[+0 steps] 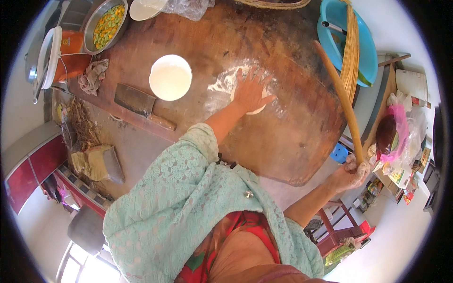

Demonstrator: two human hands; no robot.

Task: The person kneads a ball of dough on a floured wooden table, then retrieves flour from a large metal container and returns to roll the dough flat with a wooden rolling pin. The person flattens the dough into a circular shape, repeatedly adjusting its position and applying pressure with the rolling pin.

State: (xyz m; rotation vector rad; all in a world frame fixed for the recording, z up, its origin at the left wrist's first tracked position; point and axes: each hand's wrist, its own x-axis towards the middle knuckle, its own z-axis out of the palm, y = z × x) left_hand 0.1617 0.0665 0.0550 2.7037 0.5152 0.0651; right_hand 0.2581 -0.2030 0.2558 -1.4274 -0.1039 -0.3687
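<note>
My left hand [252, 90] lies flat with its fingers spread over a round of dough [257, 111]. The hand covers most of the dough; only pale edges show past the palm. Loose flour [221, 84] is scattered on the wooden board around it. At the right, my right hand [355, 172] is closed round the lower end of a long wooden rolling pin [340, 92]. The pin slants up along the board's right edge. A white bowl [170, 78] with pale, flour-like contents stands to the left of my left hand.
A cleaver [135, 98] lies by the near left edge of the board [283, 146]. Far left stand a metal bowl of chopped vegetables [108, 28], an orange bucket [71, 66] and a crumpled cloth [94, 77]. A blue basin [368, 52] with a straw brush [350, 56] is far right.
</note>
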